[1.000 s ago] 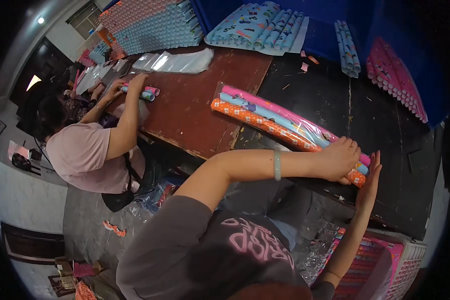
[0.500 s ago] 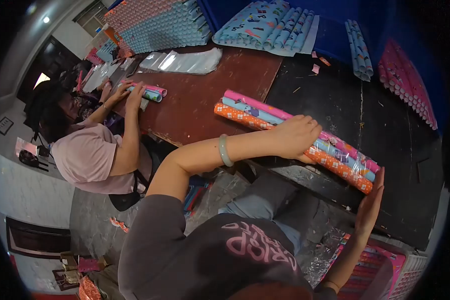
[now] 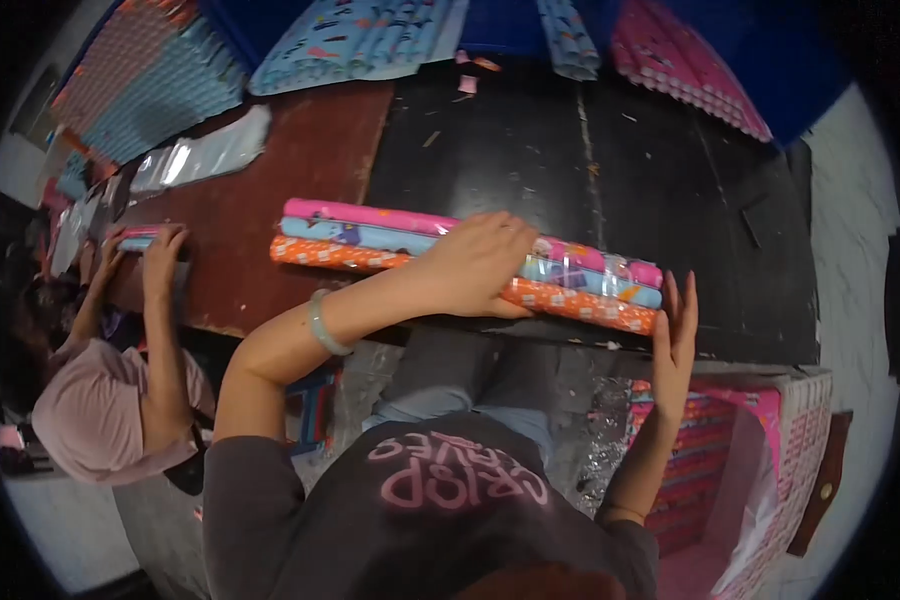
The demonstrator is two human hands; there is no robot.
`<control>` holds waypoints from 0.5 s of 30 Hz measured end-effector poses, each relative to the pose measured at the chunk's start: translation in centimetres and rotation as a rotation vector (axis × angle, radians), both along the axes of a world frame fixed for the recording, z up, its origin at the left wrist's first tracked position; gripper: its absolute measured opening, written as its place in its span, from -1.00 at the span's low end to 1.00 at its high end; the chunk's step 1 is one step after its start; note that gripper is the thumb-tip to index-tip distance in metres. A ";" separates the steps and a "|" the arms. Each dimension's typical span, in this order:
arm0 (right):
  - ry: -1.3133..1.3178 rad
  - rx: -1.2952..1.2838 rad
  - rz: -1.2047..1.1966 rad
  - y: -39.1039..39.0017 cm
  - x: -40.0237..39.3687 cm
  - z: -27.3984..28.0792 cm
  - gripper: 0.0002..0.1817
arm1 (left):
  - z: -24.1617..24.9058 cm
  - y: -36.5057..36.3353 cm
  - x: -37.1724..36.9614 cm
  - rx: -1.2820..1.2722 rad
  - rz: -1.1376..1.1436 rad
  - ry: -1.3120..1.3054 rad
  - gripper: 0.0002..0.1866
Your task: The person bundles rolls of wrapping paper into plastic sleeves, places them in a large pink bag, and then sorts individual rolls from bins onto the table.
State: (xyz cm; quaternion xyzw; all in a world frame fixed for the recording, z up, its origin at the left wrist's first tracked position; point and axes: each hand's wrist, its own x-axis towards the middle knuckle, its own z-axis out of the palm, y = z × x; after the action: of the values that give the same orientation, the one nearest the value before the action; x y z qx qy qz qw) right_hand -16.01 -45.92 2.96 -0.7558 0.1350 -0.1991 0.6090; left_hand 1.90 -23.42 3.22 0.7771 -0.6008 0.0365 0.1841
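The left hand (image 3: 480, 265) has shifted away from the right hand (image 3: 674, 340), now clasping the three rolls (image 3: 570, 272) mid-length — the right, open, braces their ends, apparently keeping them even.

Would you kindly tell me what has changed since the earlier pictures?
The left hand, with a pale green bangle, has moved leftward along the pink, light-blue and orange printed paper rolls, from near their right end to about their middle. The right hand stays at that right end.

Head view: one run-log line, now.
rolls: pink, blue, orange, side by side; left hand: across their middle; right hand: at their right end
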 end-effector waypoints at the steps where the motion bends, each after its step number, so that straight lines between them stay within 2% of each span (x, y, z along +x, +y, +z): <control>1: -0.020 -0.116 -0.114 -0.5 0.2 -1.3 -0.43 | 0.1 0.0 -0.1 0.005 0.008 -0.007 -0.23; 7: -0.038 -0.184 -0.243 -1.1 0.8 -1.2 -0.54 | 0.5 -0.4 -0.5 0.028 0.036 -0.045 -0.21; 9: 0.002 -0.457 -0.176 0.0 1.3 -0.2 -0.60 | 0.4 -0.4 -0.6 0.025 0.037 -0.036 -0.21; 12: 0.025 -0.487 -0.155 1.6 2.1 1.2 -0.60 | 0.2 -0.1 -0.5 0.079 0.044 0.028 -0.16; 13: 0.010 -0.341 -0.160 1.2 2.2 -0.3 -0.61 | 0.1 -0.2 -0.4 0.066 0.019 0.048 -0.17; 14: 0.060 -0.306 -0.135 1.3 2.1 -0.1 -0.63 | -0.3 -0.2 -0.3 0.061 0.013 0.065 -0.17; 15: -0.039 -0.190 -0.089 1.1 2.2 -0.7 -0.66 | -1.3 0.0 0.0 -0.037 -0.028 0.059 -0.20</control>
State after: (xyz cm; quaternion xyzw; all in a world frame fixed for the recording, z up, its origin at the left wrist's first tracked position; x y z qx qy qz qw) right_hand -13.78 -44.78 2.28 -0.7994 0.1369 -0.2525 0.5278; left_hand 1.88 -23.45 1.96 0.7657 -0.6052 0.0224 0.2167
